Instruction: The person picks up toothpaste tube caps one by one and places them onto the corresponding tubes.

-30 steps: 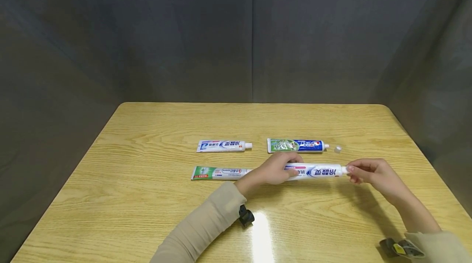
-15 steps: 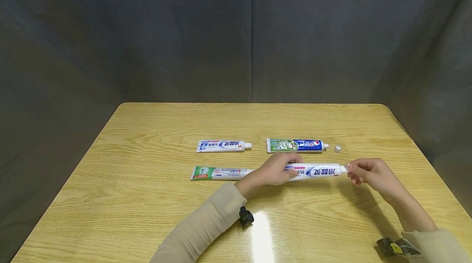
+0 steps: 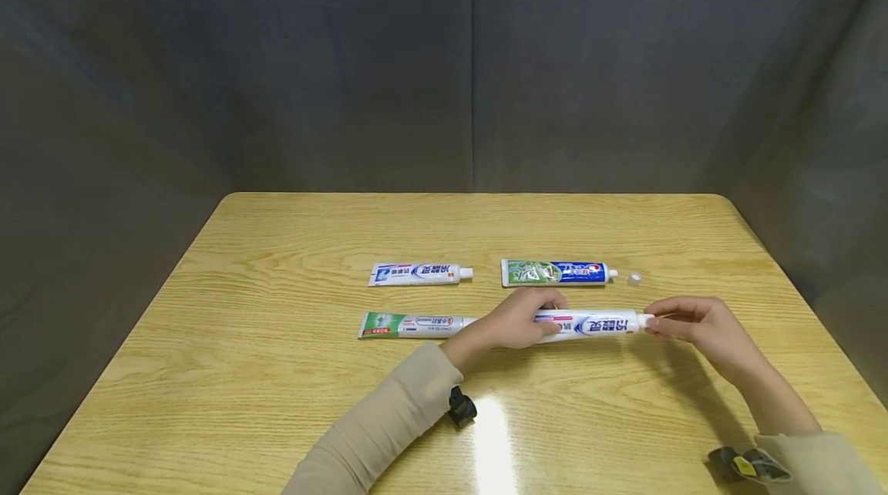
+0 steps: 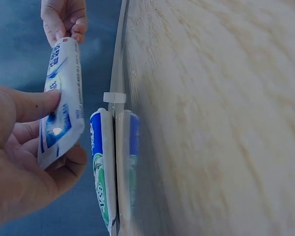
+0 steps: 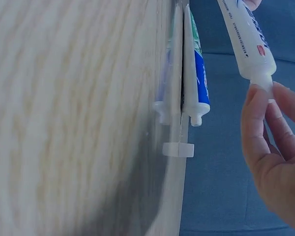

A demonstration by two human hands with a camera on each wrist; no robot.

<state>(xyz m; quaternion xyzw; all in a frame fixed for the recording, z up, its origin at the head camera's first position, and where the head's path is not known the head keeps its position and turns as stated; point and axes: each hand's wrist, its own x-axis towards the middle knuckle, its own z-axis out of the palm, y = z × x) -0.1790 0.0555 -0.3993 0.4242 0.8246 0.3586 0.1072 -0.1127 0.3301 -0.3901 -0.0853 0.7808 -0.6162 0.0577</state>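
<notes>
My left hand (image 3: 516, 319) grips a white toothpaste tube (image 3: 600, 323) with blue lettering, held above the table. Its white cap (image 5: 261, 87) points right, and the thumb and fingers of my right hand (image 3: 708, 329) pinch it. In the left wrist view, the left thumb lies across the printed face of the tube, near its flat end. Behind the hands lies a green and blue toothpaste tube (image 3: 555, 274), its bare nozzle toward a loose white cap (image 3: 634, 279).
A capped white and blue toothpaste tube (image 3: 416, 274) lies at the back left. Nearer, a green and white tube (image 3: 409, 325) lies partly hidden behind the left hand. The wooden table (image 3: 243, 402) has dark curtains (image 3: 347, 79) around it.
The right hand's fingers have shifted on the cap, with thumb and forefinger now straighter and a little further left. The left hand and the lying tubes stay about where they were.
</notes>
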